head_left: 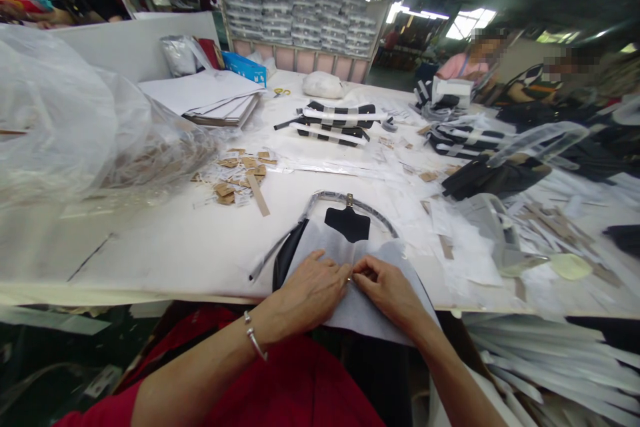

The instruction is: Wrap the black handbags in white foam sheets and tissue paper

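A black handbag (286, 259) lies at the table's near edge, its handle (320, 197) wrapped in clear film and arched away from me. A black tab (349, 223) with a gold-coloured metal clasp (349, 200) sticks out past a thin white sheet (385, 260) that covers most of the bag. On this sheet my left hand (317, 285) rests with its fingers stretched out. My right hand (387, 288) is closed in a pinch close to the left fingertips. Something small and shiny shows between the hands; what the right fingers hold is hidden.
Brown paper tags (240, 177) and a large clear plastic bag (60, 120) lie to the left. Beyond are wrapped black straps (335, 121), yellow scissors (282, 91) and stacked sheets (215, 97). A tape dispenser (493, 227) and another black bag (495, 177) stand at right; co-workers sit farther back.
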`<move>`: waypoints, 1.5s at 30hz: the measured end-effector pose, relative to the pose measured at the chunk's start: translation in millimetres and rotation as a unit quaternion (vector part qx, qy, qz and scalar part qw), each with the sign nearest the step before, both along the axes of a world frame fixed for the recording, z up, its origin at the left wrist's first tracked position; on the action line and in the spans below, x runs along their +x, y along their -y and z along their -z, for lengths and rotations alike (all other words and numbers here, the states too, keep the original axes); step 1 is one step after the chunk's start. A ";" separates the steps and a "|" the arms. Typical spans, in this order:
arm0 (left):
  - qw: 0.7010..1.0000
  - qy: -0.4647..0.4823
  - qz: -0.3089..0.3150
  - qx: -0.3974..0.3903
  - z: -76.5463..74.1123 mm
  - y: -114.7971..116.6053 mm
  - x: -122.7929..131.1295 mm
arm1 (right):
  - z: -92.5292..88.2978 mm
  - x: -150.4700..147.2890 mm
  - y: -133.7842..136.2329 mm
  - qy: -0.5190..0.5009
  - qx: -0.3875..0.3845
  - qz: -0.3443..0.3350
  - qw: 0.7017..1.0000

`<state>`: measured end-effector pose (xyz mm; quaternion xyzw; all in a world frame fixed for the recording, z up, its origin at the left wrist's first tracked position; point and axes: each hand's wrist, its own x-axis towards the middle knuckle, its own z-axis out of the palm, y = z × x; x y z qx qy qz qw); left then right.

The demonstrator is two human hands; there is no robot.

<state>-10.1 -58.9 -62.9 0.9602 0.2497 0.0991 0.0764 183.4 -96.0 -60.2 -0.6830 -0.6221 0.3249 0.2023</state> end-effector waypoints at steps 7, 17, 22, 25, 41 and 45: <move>1.000 -0.011 -0.012 -0.006 0.1 -3.3 0.7 | -1.7 -8.4 7.8 0.032 0.018 -0.028 0.999; 0.999 -0.020 0.014 0.043 -12.8 19.3 -6.9 | -6.4 -8.2 0.7 0.112 0.027 -0.054 0.992; 0.993 -0.058 -0.003 0.098 -8.9 17.7 -2.7 | -17.7 1.4 -15.6 0.109 0.048 -0.073 0.990; 0.994 -0.049 -0.031 0.096 -13.6 2.6 2.1 | -26.2 4.3 -30.4 0.109 0.104 -0.077 0.986; 0.999 -0.035 0.002 -0.015 -21.9 -18.7 -2.4 | -35.4 12.4 -33.6 0.050 -0.020 -0.183 0.982; 0.999 -0.020 -0.021 -0.041 -23.9 -20.6 0.9 | -41.0 15.6 -16.7 0.140 0.011 -0.208 0.968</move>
